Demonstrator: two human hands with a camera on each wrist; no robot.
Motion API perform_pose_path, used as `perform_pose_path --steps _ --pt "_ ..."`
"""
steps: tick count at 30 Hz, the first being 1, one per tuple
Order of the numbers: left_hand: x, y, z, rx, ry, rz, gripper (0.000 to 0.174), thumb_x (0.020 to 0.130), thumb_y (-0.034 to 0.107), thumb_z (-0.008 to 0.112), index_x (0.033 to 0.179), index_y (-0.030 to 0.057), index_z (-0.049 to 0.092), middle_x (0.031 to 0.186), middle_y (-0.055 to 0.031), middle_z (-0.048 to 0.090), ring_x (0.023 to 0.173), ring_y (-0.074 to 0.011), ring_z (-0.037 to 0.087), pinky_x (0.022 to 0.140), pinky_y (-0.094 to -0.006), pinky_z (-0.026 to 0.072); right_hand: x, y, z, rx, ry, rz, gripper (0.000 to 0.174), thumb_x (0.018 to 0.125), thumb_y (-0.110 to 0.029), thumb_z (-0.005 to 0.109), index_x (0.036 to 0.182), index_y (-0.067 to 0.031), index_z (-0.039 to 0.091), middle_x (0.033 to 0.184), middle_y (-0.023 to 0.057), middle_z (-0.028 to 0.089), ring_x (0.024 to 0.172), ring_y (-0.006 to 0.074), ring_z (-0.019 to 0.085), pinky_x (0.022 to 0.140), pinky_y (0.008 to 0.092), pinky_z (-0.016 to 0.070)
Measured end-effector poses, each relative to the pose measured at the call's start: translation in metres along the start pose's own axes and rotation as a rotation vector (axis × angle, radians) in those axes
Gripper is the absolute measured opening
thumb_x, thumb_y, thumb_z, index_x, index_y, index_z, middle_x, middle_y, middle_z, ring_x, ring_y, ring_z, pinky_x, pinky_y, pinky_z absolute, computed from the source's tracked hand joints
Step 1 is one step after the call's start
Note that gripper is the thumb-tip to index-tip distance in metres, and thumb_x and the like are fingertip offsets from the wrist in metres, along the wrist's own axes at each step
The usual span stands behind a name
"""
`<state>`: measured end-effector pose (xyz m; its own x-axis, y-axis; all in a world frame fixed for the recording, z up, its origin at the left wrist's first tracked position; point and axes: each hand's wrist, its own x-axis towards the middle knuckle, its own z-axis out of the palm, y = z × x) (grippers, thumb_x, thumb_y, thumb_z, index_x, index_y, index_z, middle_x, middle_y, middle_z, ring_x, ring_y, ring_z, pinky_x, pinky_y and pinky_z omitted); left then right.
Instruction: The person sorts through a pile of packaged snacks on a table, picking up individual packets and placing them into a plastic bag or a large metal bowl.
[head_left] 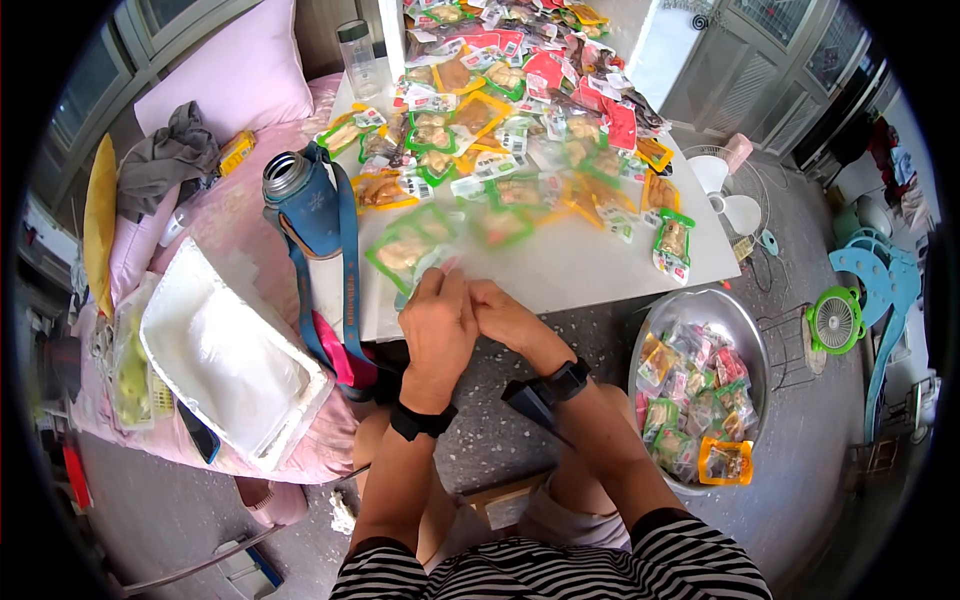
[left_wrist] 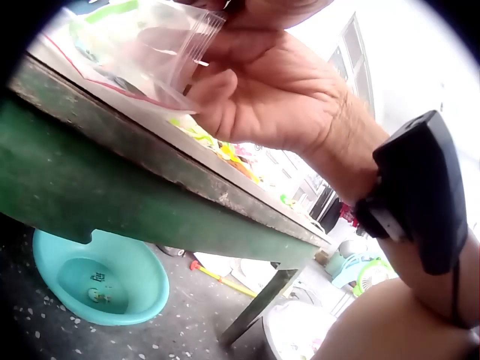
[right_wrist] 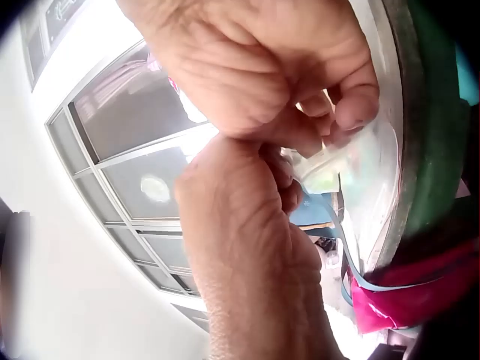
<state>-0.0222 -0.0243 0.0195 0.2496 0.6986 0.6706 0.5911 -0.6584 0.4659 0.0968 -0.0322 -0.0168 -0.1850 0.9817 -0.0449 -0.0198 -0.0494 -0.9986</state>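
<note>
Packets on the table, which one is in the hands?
The clear packet at the table's near edge; left hand and right hand pinch it, the others lie untouched.

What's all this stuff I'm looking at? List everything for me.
table: one, white top with green edge, centre
snack packets: many, green, orange and red rims, spread over the table
clear packet: one, see-through, at the table's near edge
flask: one, blue with strap, at the table's left edge
bottle: one, clear, table's far left
metal bowl: one, silver, on the floor at right, holding packets
foam box: one, white, on the pink bed at left
basin: one, teal, under the table
fan: one, green, far right
left hand: pinches the clear packet
right hand: pinches the clear packet
</note>
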Motion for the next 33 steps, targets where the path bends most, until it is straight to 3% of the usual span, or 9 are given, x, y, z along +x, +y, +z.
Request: perform_pose_path --steps 4,10,13,16,19,25,28,31,33 --pt "0.003 -0.004 -0.008 0.013 -0.037 -0.115 0.008 0.08 0.003 0.059 0.087 0.0029 0.063 0.08 -0.0154 0.059 0.069 -0.037 0.062 0.059 -0.0454 0.0495 -0.016 -0.042 -0.022 -0.075 -0.145 0.069 0.016 0.089 -0.018 0.056 0.084 -0.0038 0.063 0.071 0.0011 0.058 0.056 0.0062 0.051 0.047 0.0211 0.0402" --pt "0.003 -0.003 -0.007 0.016 -0.019 -0.096 0.01 0.08 0.0 0.061 0.089 0.0015 0.065 0.074 -0.0168 0.057 0.061 -0.0377 0.059 0.053 -0.0439 0.045 -0.011 -0.016 -0.083 -0.043 0.541 0.106 0.023 0.089 -0.028 0.06 0.096 -0.0079 0.068 0.076 0.0046 0.065 0.054 0.0054 0.049 0.048 0.0222 0.0413" --pt "0.003 -0.004 -0.007 0.015 -0.019 -0.09 0.009 0.08 0.0 0.061 0.088 0.0017 0.064 0.075 -0.0167 0.057 0.061 -0.0379 0.059 0.053 -0.0439 0.0447 -0.003 -0.02 -0.075 0.097 0.617 0.061 0.034 0.09 -0.032 0.058 0.112 -0.0084 0.065 0.083 0.0041 0.067 0.06 0.0063 0.053 0.051 0.0217 0.0445" --pt "0.003 -0.003 -0.008 0.026 -0.03 -0.1 0.008 0.08 0.0 0.061 0.088 0.0017 0.064 0.075 -0.0165 0.057 0.061 -0.0379 0.058 0.053 -0.0437 0.0445 0.011 -0.009 -0.082 0.121 0.46 0.084 0.041 0.092 -0.035 0.054 0.123 -0.0093 0.06 0.088 0.0031 0.068 0.069 0.0078 0.058 0.054 0.0218 0.0469" --pt "0.003 -0.004 -0.007 0.02 -0.055 -0.111 0.006 0.08 0.003 0.061 0.085 0.0038 0.062 0.076 -0.0153 0.056 0.064 -0.0387 0.059 0.056 -0.0465 0.0474 0.014 0.003 -0.086 0.143 0.599 0.0 0.032 0.088 -0.024 0.062 0.11 -0.0009 0.065 0.089 0.0018 0.065 0.06 0.0095 0.057 0.053 0.0238 0.0495" --pt "0.005 -0.007 -0.006 0.03 -0.047 -0.093 0.007 0.08 0.003 0.061 0.086 0.004 0.062 0.076 -0.0156 0.057 0.063 -0.0392 0.059 0.054 -0.0463 0.0464 -0.039 -0.004 -0.15 -0.191 0.779 -0.035 0.02 0.079 -0.007 0.066 0.098 0.0022 0.066 0.077 0.0037 0.067 0.071 0.0134 0.062 0.059 0.027 0.05" --pt "0.004 -0.005 -0.005 0.04 -0.058 -0.099 0.006 0.08 0.003 0.061 0.086 0.0036 0.062 0.078 -0.0158 0.058 0.064 -0.0392 0.06 0.055 -0.0464 0.0466 -0.056 0.006 -0.175 -0.754 0.878 -0.085 0.023 0.075 0.002 0.06 0.098 -0.0005 0.066 0.079 0.0103 0.068 0.068 0.025 0.063 0.062 0.0333 0.0513" --pt "0.004 -0.004 -0.003 0.049 -0.076 -0.094 0.006 0.08 0.003 0.061 0.086 0.0036 0.062 0.078 -0.016 0.058 0.065 -0.0392 0.06 0.056 -0.0466 0.0464 -0.06 0.0 -0.174 -0.931 0.853 -0.103 0.032 0.072 0.007 0.054 0.1 -0.005 0.067 0.088 0.0143 0.068 0.08 0.0356 0.062 0.074 0.0391 0.0509" --pt "0.003 -0.004 -0.001 0.056 -0.083 -0.093 0.006 0.08 0.003 0.061 0.086 0.0035 0.062 0.078 -0.0161 0.058 0.065 -0.0392 0.059 0.056 -0.0465 0.0462 -0.052 -0.009 -0.162 -1.195 0.746 -0.357 0.039 0.071 0.007 0.053 0.106 -0.0057 0.064 0.099 0.0144 0.067 0.099 0.037 0.058 0.086 0.0432 0.0474"
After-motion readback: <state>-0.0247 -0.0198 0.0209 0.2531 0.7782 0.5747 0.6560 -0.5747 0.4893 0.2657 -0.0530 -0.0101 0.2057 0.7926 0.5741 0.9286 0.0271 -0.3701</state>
